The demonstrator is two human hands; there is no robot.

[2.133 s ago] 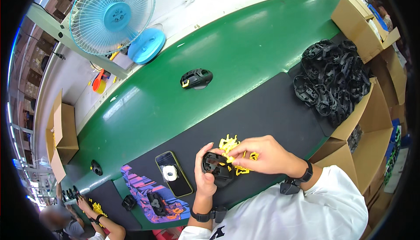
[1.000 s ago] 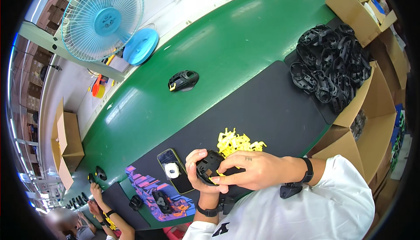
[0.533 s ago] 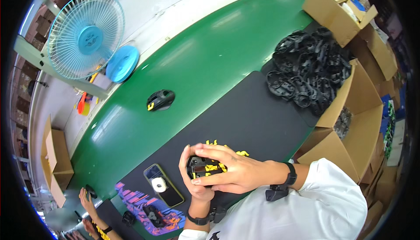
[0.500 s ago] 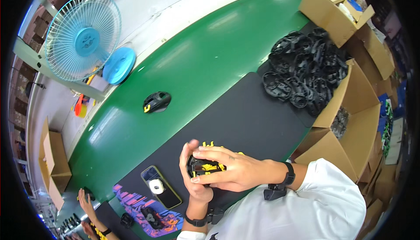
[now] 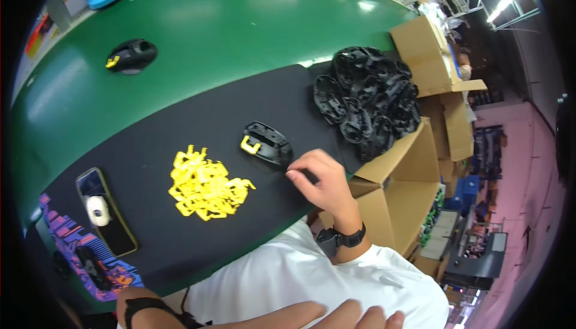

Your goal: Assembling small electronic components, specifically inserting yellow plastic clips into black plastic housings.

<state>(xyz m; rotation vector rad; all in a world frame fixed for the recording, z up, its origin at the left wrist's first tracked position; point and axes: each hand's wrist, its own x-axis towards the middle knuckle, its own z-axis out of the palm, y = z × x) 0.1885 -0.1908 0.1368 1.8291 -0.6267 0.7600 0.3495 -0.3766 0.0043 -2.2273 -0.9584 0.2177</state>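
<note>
A black computer mouse shell (image 5: 273,147) with a yellow U-shaped clip (image 5: 249,145) at its left end sits on the dark mat, its inside facing up. My right hand (image 5: 324,180) has thumb and forefinger pinched together at the shell's near right edge. My left hand (image 5: 354,317) shows only in part at the lower edge, in front of my white shirt; its fingers are cut off there, hiding anything they hold. Left of the shell lies a pile of yellow plastic clips (image 5: 207,188).
Many black shells are heaped (image 5: 369,98) at the right, beside open cardboard boxes (image 5: 414,191). A phone (image 5: 117,233) with a white round-cornered object (image 5: 98,211) on it lies left. Another black mouse shell (image 5: 133,56) rests on the green table (image 5: 210,35).
My hands, together over the yellow-clipped shell, are now apart. The left hand has dropped to the lower edge; the right is at the shell's right side. The view has turned rightward, uncovering the yellow pile.
</note>
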